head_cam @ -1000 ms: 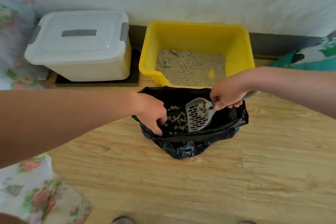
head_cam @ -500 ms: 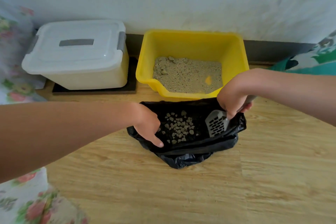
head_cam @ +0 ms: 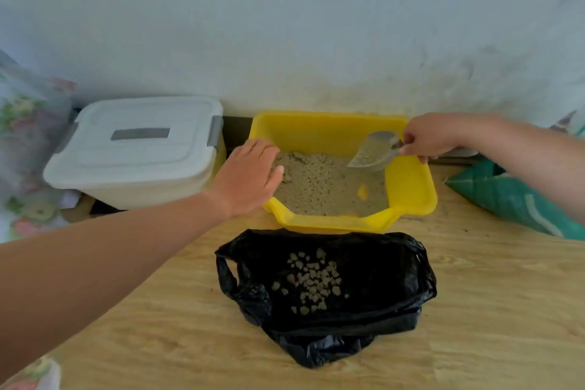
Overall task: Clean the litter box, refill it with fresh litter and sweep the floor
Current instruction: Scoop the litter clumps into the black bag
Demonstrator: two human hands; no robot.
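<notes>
A yellow litter box [head_cam: 410,187] with grey-beige litter [head_cam: 319,187] stands against the wall. My right hand [head_cam: 427,138] grips the handle of a grey slotted scoop [head_cam: 372,152], held above the litter at the box's right side. My left hand [head_cam: 250,174] reaches over the box's left rim with straight fingers and holds nothing. In front of the box a black plastic bag [head_cam: 380,266] lies open on the floor, with several litter clumps [head_cam: 311,282] inside it.
A white lidded storage bin [head_cam: 139,149] stands left of the litter box. A green sack [head_cam: 512,196] lies at the right. Flowered fabric [head_cam: 28,123] hangs at the far left. The floor [head_cam: 493,310] is light wood, and a pale wall rises behind.
My right hand lifted the scoop out of the bag and moved it back over the litter box. My left hand let go of the bag's edge and reached to the box's left rim.
</notes>
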